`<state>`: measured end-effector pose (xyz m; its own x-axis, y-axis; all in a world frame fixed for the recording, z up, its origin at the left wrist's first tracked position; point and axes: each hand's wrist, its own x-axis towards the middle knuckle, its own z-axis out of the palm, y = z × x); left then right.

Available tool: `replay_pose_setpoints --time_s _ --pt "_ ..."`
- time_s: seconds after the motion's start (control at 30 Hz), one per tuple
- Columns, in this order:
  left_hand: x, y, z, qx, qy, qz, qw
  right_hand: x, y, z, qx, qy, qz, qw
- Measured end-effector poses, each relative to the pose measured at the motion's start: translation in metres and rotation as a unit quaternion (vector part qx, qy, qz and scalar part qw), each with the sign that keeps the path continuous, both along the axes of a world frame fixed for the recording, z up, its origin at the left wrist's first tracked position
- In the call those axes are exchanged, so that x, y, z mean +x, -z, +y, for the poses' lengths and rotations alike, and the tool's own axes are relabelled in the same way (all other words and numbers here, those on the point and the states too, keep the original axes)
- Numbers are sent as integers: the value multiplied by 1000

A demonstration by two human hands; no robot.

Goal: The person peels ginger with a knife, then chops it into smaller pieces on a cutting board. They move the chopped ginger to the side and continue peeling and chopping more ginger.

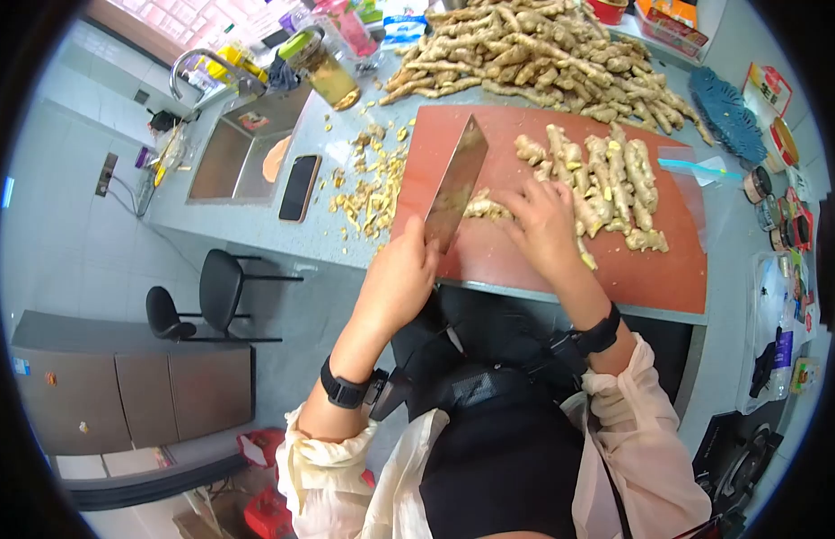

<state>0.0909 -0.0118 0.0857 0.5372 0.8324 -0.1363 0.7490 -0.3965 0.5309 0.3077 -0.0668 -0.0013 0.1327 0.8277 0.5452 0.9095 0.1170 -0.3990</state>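
My left hand [401,274] is closed around the handle of a cleaver [459,184], whose broad blade points away from me, tilted, over the reddish-brown cutting board [516,260]. Just right of the blade lies a piece of ginger [482,207], with the fingertips of my right hand [541,220] bent down on it. Part of that piece is hidden under the fingers. Several more ginger roots [619,180] lie side by side on the board's right half, some with pale yellow cut spots. Behind the board rises a big heap of ginger [534,54].
Ginger scraps [368,193] litter the grey counter left of the board, beside a phone [299,189]. Further left is a sink [233,166]. A lidded jar of liquid [328,76] stands behind. At right are a blue plate [727,112], a clear zip bag [705,171] and small jars [766,213].
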Motion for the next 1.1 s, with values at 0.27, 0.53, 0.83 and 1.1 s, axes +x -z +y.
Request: replay_pose_setpoints --time_s 0.27,0.53,0.83,1.1 --pt "1 -1 -2 30 6 15 999 -1 -2 -1 -3 -2 7 1000" --pt "9 15 -4 68 11 40 997 -1 -2 0 -1 -3 5 1000" --pt "-1 25 -2 45 -21 -14 999 -1 -4 -2 -6 -11 22 1000" --pt "1 20 -1 111 -12 15 994 -2 -5 -2 -2 -7 18 1000"
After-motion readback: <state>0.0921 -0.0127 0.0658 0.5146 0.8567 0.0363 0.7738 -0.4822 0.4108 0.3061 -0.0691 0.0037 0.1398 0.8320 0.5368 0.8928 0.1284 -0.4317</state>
